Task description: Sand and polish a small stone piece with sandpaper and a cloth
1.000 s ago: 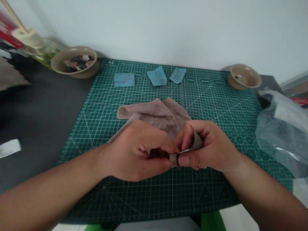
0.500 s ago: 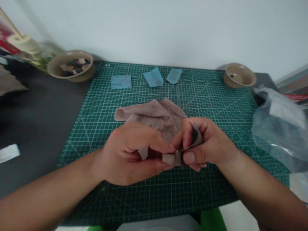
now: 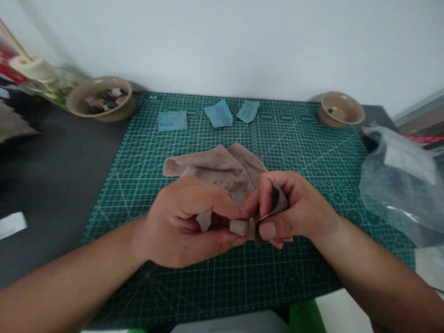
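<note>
My left hand [image 3: 176, 222] pinches a small beige stone-like piece [image 3: 239, 227] between thumb and fingers. Its end pokes out toward my right hand [image 3: 294, 208]. That hand holds a folded grey sheet, likely abrasive paper [image 3: 275, 206], dark on its inner face, pressed against the piece. The two hands nearly touch, and the fold hides part of the piece. Just behind my hands lies a crumpled taupe suede-like cloth [image 3: 215, 166], and my left hand covers its near part.
A green cutting mat [image 3: 305, 152] lies on a dark table [image 3: 58, 185]. Several blue paper scraps [image 3: 172, 120] lie at its back edge. Tan bowls stand at back left [image 3: 79, 99] and back right [image 3: 338, 109], and a clear plastic bag [image 3: 398, 185] lies at right.
The beige piece has slid a little left, further out of the fold. The grey sheet stands more upright, and the whole view has drifted slightly as my head moved.
</note>
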{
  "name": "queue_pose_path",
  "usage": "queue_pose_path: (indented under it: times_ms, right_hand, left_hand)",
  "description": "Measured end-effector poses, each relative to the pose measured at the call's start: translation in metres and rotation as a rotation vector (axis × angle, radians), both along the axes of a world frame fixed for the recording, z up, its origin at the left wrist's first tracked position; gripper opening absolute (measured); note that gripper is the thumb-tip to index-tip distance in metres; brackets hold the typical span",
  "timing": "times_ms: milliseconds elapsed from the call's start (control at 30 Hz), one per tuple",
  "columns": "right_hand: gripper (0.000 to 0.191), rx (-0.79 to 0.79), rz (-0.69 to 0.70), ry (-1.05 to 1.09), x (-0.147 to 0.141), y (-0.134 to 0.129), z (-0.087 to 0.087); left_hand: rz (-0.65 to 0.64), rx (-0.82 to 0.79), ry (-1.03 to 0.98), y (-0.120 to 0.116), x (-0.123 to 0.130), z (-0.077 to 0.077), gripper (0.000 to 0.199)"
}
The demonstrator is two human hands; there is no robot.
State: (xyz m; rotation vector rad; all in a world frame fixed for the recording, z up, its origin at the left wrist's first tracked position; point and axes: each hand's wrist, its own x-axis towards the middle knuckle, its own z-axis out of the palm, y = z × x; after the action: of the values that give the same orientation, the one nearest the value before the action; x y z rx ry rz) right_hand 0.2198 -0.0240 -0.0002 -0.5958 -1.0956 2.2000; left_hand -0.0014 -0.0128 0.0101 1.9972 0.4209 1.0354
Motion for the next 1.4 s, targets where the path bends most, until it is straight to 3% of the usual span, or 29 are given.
queue_pose_path:
  times_ms: [367,700,1067,1200,1400]
  right_hand:
    - [0.018,0.011,-0.011,0.044,0.0,0.0,0.001]
    - [0.021,0.091,-0.018,0.138,0.004,-0.001,-0.005]
    - [0.017,0.066,-0.041,0.096,0.001,-0.001,0.002]
    - [0.015,0.078,-0.107,-0.035,-0.002,-0.001,0.005]
    - [0.023,0.268,-0.184,-0.433,-0.005,0.002,0.0]
  left_hand:
    - [-0.013,-0.1,-0.06,0.0,-0.001,-0.001,0.012]
    - [-0.027,-0.062,-0.036,0.004,0.0,0.0,0.009]
    - [-0.043,-0.08,-0.04,0.003,0.0,0.001,0.009]
    - [0.04,0.087,0.075,0.004,-0.002,-0.001,0.008]
    - [0.171,0.421,0.353,0.002,0.0,-0.014,0.008]
